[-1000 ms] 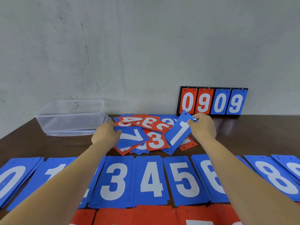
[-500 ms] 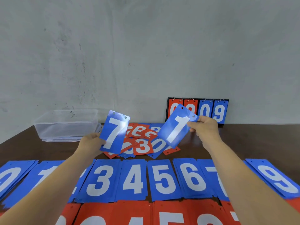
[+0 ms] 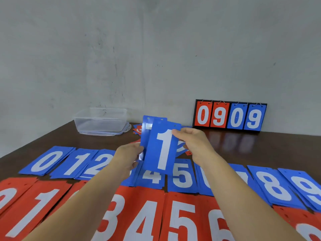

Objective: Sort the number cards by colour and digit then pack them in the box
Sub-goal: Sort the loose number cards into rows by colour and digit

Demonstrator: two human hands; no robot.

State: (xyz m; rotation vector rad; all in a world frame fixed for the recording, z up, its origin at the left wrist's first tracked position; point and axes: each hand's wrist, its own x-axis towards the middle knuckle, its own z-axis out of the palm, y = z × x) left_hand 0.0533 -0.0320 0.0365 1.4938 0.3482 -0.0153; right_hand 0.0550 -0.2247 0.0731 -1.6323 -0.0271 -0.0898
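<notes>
Body in view: two arms and two hands only; left forearm (image 3: 83,202) bare along its whole visible length; right forearm (image 3: 243,197) likewise bare; both taper evenly toward the wrist; left hand (image 3: 129,157) bare; right hand (image 3: 192,143) bare; fingernail detail too blurred to tell; upper arms lie outside the frame, so clothing there cannot be determined.

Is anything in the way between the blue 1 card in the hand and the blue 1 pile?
Only the left hand, which holds a second blue card behind the 1 card, lies on that side. The right hand could lift over it. The blue 1 pile lies uncovered beside the 2 pile.
</notes>
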